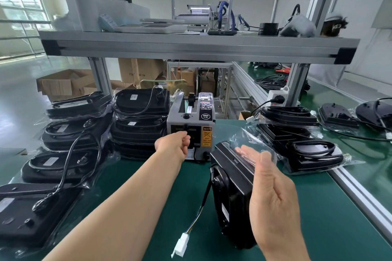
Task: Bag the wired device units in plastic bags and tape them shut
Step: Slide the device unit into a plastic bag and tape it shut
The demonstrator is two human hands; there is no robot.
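A black wired device unit (pixel 230 193) stands on edge on the green mat, partly inside a clear plastic bag (pixel 252 142). Its cable with a white connector (pixel 180 243) hangs out toward me. My right hand (pixel 273 195) lies flat with straight fingers against the unit's right side and the bag. My left hand (pixel 175 145) reaches to the outlet slot of the grey tape dispenser (pixel 189 127), fingers curled and pinching at the slot; the tape itself is too thin to make out.
Stacks of bagged black units (pixel 137 121) fill the left side and more (pixel 51 167) run along the left edge. Bagged units (pixel 307 150) also lie at the right, with loose units (pixel 337 116) beyond. An aluminium shelf (pixel 191 48) spans overhead.
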